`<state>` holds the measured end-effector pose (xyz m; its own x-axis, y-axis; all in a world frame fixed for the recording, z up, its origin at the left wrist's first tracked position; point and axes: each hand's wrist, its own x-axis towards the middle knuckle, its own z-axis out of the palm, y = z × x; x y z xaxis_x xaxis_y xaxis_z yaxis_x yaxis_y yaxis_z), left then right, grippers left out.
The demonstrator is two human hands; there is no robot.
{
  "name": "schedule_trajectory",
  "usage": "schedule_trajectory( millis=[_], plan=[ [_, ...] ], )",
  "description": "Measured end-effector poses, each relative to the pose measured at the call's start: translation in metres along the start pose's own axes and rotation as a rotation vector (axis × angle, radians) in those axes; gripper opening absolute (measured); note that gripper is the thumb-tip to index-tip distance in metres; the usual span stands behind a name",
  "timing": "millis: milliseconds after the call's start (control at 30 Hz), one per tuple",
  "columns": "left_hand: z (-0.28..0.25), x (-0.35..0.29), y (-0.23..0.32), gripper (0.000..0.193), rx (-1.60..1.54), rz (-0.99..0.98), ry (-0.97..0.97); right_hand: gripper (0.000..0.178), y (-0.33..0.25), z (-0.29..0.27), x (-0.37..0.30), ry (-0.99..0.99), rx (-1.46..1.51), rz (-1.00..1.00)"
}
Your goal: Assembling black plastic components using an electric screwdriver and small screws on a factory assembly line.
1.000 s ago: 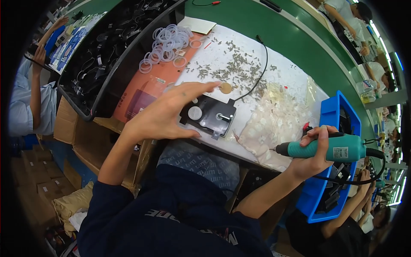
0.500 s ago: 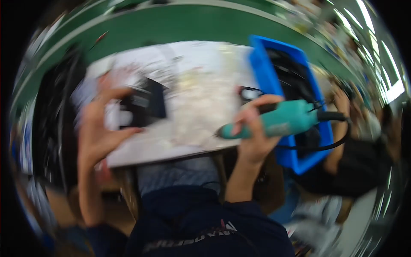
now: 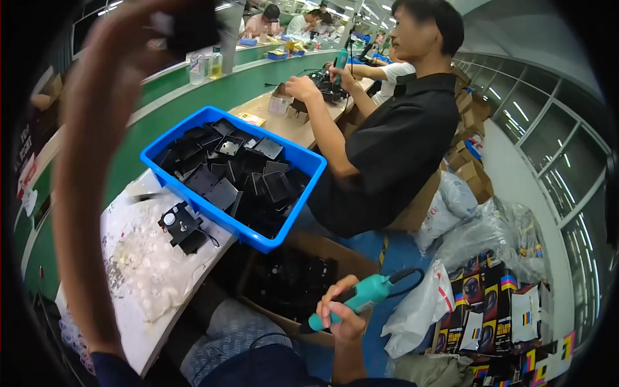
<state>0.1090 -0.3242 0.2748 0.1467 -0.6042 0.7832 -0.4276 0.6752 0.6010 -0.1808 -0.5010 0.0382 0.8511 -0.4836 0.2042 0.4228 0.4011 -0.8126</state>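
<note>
Right hand (image 3: 342, 309) gripped the teal electric screwdriver (image 3: 361, 298) low and near, its tip pointing left; left hand (image 3: 138, 32), raised far above the blue bin (image 3: 193, 201), clutched a blurred black part (image 3: 193, 26)

We see a teal driver (image 3: 361, 298) of smooth, faintly glossy plastic in the right hand (image 3: 340, 314), with a matt black rubbery cord. The blue bin (image 3: 213, 209) is glossy moulded plastic, filled with matt black plastic parts (image 3: 235, 174). Another black part (image 3: 184, 226) lies on the bench (image 3: 138, 322), whose top looks like white paper or sheet, scuffed and speckled. Clear crinkled plastic film (image 3: 151, 277) shines over it. Our trousers (image 3: 222, 342) are patterned cloth. Boxes (image 3: 461, 151) beside the neighbour are dull brown cardboard; the bags (image 3: 480, 238) are shiny plastic.
</note>
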Motion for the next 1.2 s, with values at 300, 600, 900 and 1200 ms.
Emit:
schedule_trajectory(
  millis=[300, 600, 900, 1200],
  plan=[
    [0.070, -0.015, -0.043, 0.099, -0.065, -0.329, 0.562, 0.023, -0.016, -0.001, -0.006, -0.003, -0.072, -0.044],
    [0.068, -0.067, -0.012, 0.062, -0.244, -0.403, 0.590, 0.025, 0.003, 0.010, -0.006, -0.172, 0.062, 0.007],
    [0.129, -0.102, -0.011, 0.071, -0.541, -0.480, 0.557, 0.032, -0.015, 0.008, 0.000, -0.663, 0.207, 0.000],
    [0.300, -0.244, -0.212, 0.055, -0.378, -1.470, 0.362, 0.014, -0.087, -0.057, -0.020, -1.237, 0.313, -0.056]
  ],
)
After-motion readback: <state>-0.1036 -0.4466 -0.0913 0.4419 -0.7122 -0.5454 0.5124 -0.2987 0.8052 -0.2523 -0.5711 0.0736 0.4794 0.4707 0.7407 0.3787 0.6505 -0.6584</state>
